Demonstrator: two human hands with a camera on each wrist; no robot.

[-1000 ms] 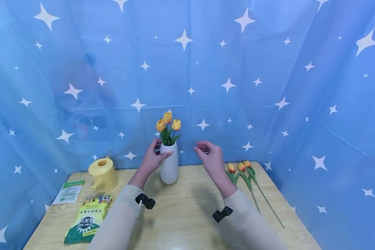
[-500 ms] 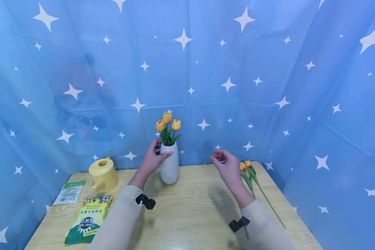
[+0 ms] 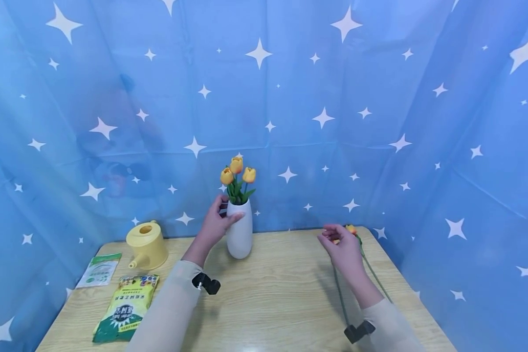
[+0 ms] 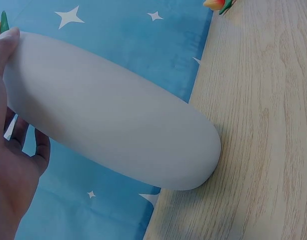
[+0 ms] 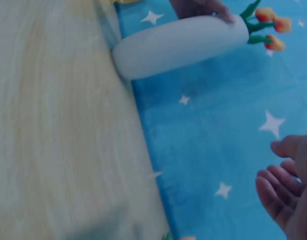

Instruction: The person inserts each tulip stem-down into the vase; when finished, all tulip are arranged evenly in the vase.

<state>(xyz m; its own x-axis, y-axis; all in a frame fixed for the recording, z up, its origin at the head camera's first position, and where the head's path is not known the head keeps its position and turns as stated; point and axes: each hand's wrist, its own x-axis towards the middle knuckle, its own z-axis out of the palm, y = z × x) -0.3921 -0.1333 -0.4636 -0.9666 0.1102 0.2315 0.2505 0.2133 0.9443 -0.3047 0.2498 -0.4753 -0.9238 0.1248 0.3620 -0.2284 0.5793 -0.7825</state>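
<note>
My left hand (image 3: 214, 222) grips the upper part of a white vase (image 3: 239, 234), thumb across its front and fingers behind it. The vase stands on the table with several yellow-orange tulips (image 3: 236, 166) rising from its mouth. In the left wrist view the vase (image 4: 113, 115) fills the middle, its base on the wood. My right hand (image 3: 344, 249) hovers over loose tulips (image 3: 351, 229) at the table's right end, partly covering them. Its fingers bend loosely, thumb apart, holding nothing; the right wrist view shows that hand (image 5: 288, 190) at the right edge.
A yellow watering can (image 3: 147, 247) stands at the back left of the wooden table (image 3: 273, 293). Beside it lie a white-and-green packet (image 3: 99, 270) and a yellow-and-green bag (image 3: 125, 308). A blue star-patterned curtain (image 3: 290, 122) hangs behind the table.
My right hand has moved right and down, away from the vase, and now overlaps the loose tulips. The left hand has stayed on the vase.
</note>
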